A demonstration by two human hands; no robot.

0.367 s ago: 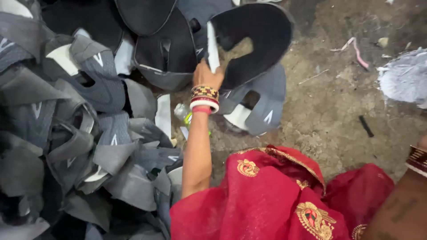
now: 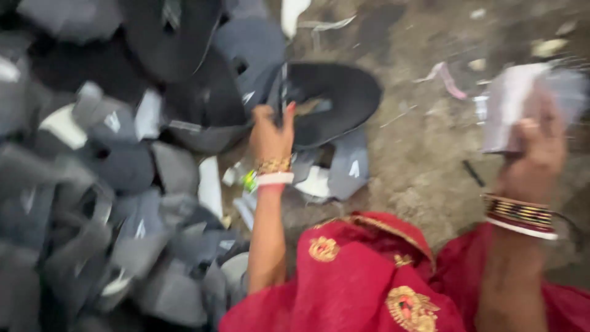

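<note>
The left hand (image 2: 271, 132) reaches forward over a heap of dark grey and black sandal soles (image 2: 110, 184), its fingers closed around the near edge of one black sole (image 2: 335, 98) together with a thin pale strip that stands up between the fingers; the wrist carries gold, white and red bangles (image 2: 275, 172); that black sole lies at the right rim of the heap, partly over a grey sole piece (image 2: 349, 166) with small white marks, and just above the bare dirt floor (image 2: 424, 160); the right hand (image 2: 536, 154) is raised at the right side of the view, fingers curled shut on a pale, whitish bundle of thin sheets (image 2: 522, 101), blurred so that its exact kind cannot be told; its wrist bears a stack of striped bangles (image 2: 519, 215); red cloth with gold embroidery (image 2: 362, 276) covers the person's lap at the bottom; scraps of pale and pink offcut (image 2: 445, 77) and a small dark stick (image 2: 473, 173) lie scattered on the floor between the two hands.
</note>
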